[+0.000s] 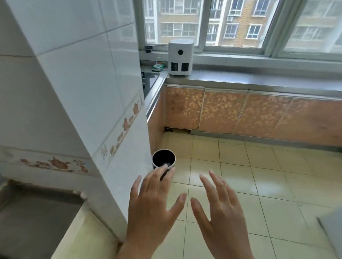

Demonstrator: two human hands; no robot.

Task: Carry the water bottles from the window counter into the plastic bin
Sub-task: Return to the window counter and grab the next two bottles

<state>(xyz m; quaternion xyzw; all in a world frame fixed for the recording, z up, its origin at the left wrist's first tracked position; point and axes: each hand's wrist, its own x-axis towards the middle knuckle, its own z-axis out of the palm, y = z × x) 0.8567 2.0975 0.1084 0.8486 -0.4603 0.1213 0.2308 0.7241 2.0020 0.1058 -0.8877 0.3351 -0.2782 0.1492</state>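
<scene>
My left hand (154,204) and my right hand (219,206) are held out low in front of me, palms down, fingers spread, holding nothing. The window counter (265,80) runs along the far wall under the window, well beyond both hands. No water bottle shows on the visible stretch of counter. No plastic bin is clearly in view.
A white appliance (180,58) stands on the counter's left end, with a small green item (157,67) beside it. A small round black-lined can (164,159) sits on the tiled floor just beyond my left fingertips. A white tiled pillar (90,87) stands at left. A grey edge (335,232) shows at right.
</scene>
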